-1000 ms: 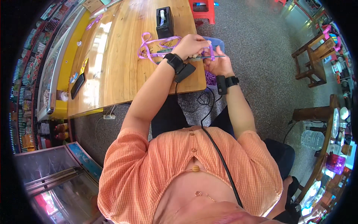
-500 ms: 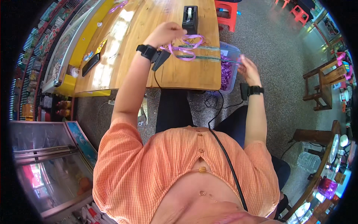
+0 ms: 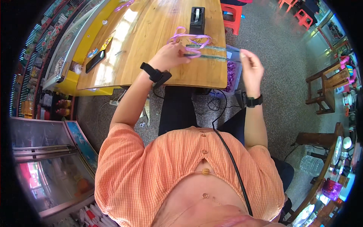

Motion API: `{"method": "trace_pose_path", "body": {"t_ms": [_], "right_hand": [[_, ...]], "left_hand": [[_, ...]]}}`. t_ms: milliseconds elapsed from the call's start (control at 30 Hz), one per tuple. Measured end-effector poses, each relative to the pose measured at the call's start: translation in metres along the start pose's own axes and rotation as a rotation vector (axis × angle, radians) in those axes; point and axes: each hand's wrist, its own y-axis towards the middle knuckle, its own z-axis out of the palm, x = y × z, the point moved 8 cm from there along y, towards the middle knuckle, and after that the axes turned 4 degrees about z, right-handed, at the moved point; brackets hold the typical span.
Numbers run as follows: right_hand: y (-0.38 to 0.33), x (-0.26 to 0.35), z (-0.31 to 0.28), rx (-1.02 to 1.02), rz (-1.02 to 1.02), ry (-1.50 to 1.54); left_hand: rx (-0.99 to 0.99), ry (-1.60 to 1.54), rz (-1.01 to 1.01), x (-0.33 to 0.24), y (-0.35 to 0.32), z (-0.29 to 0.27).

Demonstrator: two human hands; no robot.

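A looped purple ribbon (image 3: pixel 189 39) is pinned on the wooden counter (image 3: pixel 151 49) under the fingers of the left hand (image 3: pixel 170 56), at twelve o'clock from the body. It is judged to be light, limp and somewhat slippery, so it is best taken near a crossing of the loops, where it bunches. The right hand (image 3: pixel 251 68) is held raised and loosely curled at one o'clock, over a bin of purple scraps (image 3: pixel 231 72); whether anything is pinched cannot be told. A black tape dispenser (image 3: pixel 197 19) stands beyond the ribbon.

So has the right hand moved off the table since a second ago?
Yes. The right hand has left the ribbon and now hangs right of the table edge, above the bin.
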Motion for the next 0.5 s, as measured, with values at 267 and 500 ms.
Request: {"method": "trace_pose_path", "body": {"t_ms": [267,500], "right_hand": [[-0.056,0.043,0.078,0.335,-0.249,-0.23],[-0.087,0.091,0.104,0.558,-0.288,-0.112]], "left_hand": [[0.287,-0.01,-0.177,0.015,-0.055,-0.007],[0.414,-0.422,0.131,-0.117,-0.073,-0.023]]}}
